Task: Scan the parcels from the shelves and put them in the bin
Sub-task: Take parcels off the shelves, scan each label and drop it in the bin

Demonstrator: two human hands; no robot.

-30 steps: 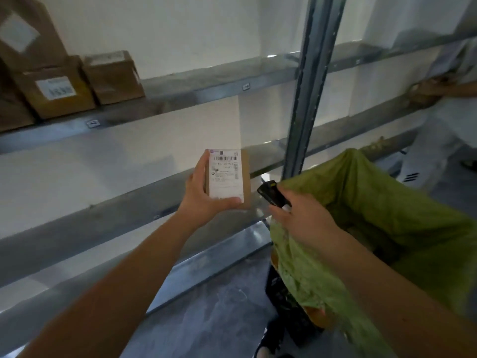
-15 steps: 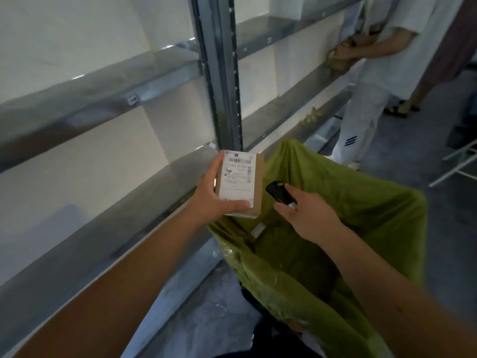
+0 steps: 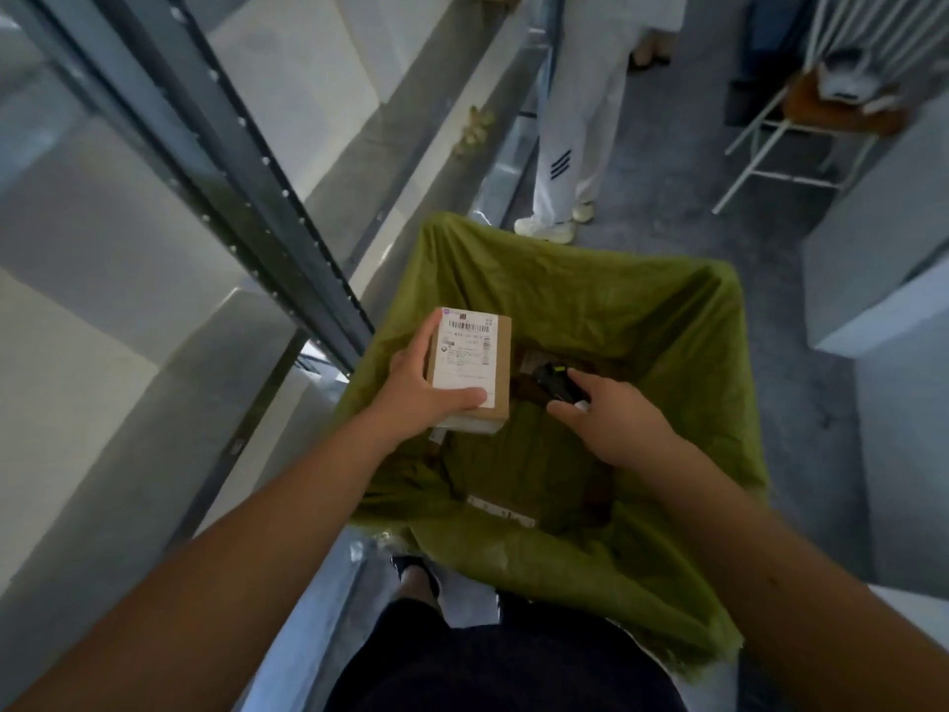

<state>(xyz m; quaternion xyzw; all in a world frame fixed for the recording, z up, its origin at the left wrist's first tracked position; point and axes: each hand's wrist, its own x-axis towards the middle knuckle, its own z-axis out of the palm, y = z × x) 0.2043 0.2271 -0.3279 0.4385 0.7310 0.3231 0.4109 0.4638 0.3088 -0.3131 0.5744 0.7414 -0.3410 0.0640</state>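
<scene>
left hand point(image 3: 418, 395): holds a small brown cardboard parcel point(image 3: 475, 370) over the left side of the bin's opening; the thumb lies across the lower edge of the label and the fingers point(image 3: 429, 334) wrap the parcel's left side, closed firmly on it
parcel: label side up, tilted a little, above the bin and not yet inside; its white shipping label point(image 3: 466, 354) carries a barcode near the top edge
right hand point(image 3: 613, 423): just beside the parcel, to its right, also over the bin's opening; fingers curled round a small black scanner point(image 3: 555, 380), whose front end points toward the far side of the bin
scanner: near the parcel's right edge but apart from it; whether a beam falls on the label cannot be told
bin point(image 3: 683, 310): lined with an olive green bag, open at the top, standing on the grey floor right by the shelf rack; brown shapes lie at the bottom, too dim to name with certainty
shelves point(image 3: 359, 146): grey metal, at the left, with a perforated upright post point(image 3: 246, 197) running across the view
another person point(image 3: 575, 146): white trousers and pale shoes, standing beyond the bin beside the shelves
far right: a white metal frame stand point(image 3: 780, 141) with something orange-brown on it
</scene>
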